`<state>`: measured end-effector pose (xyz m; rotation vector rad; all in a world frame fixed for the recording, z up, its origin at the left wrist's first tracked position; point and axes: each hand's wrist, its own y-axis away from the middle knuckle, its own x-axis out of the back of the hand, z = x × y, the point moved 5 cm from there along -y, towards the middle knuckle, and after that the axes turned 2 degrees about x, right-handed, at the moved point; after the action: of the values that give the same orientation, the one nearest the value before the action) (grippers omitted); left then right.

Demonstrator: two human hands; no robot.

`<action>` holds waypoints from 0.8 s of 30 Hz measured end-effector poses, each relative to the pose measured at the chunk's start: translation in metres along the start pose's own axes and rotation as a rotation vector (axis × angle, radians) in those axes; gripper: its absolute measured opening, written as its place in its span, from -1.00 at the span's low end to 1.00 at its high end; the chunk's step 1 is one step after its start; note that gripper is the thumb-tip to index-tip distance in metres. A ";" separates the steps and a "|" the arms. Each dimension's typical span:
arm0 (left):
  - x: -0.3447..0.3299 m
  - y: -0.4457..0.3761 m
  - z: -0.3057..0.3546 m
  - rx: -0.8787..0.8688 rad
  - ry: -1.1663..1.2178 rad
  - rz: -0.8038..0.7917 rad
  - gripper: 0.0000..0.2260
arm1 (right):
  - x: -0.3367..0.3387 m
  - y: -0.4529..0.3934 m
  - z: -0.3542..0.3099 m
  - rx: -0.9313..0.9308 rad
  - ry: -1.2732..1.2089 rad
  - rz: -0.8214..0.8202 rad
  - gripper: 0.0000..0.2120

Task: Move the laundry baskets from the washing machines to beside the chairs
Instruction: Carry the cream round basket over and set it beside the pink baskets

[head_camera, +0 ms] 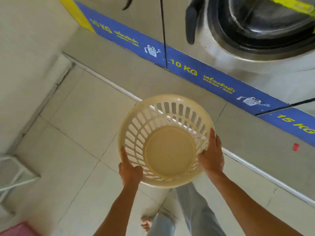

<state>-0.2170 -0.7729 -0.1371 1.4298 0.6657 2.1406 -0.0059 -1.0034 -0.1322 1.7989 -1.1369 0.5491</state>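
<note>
A round cream plastic laundry basket [136,120] with slotted sides is held above the tiled floor, empty, its opening facing me. My left hand [129,169] grips its near left rim. On the right rim, my right hand [212,154] holds the basket with fingers over the edge. The stainless washing machines [196,53] stand along the top and right, with a round door and a blue "10 KG" strip at their base. No chairs are in view.
A raised grey step [119,65] with a white edge runs in front of the machines. A white metal frame [15,172] sits at the left edge, a pink object [18,229] at the bottom left. My legs and a bare foot [146,223] show below the basket.
</note>
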 end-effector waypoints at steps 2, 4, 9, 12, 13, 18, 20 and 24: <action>0.033 0.010 -0.041 0.059 0.075 0.040 -0.08 | -0.015 0.027 -0.026 0.051 0.020 -0.066 -0.11; 0.065 0.022 -0.080 0.101 0.145 0.086 -0.10 | -0.031 0.059 -0.053 0.127 0.030 -0.127 -0.09; 0.142 0.072 -0.178 0.208 0.367 0.192 -0.09 | -0.064 0.150 -0.112 0.267 0.130 -0.213 -0.05; 0.183 0.108 -0.235 0.276 0.489 0.252 -0.09 | -0.080 0.209 -0.141 0.349 0.199 -0.249 -0.02; 0.196 0.120 -0.255 0.292 0.523 0.274 -0.09 | -0.087 0.231 -0.151 0.392 0.210 -0.258 -0.02; 0.257 0.165 -0.347 0.365 0.673 0.361 -0.10 | -0.130 0.330 -0.199 0.578 0.249 -0.325 -0.05; 0.279 0.178 -0.381 0.392 0.714 0.384 -0.10 | -0.149 0.365 -0.218 0.628 0.273 -0.363 -0.08; 0.319 0.189 -0.445 0.459 0.790 0.452 -0.09 | -0.190 0.427 -0.254 0.728 0.324 -0.422 -0.12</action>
<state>-0.7632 -0.7758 0.0557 0.9362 1.2751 3.0964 -0.4457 -0.7628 0.0462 2.3580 -0.3137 1.0343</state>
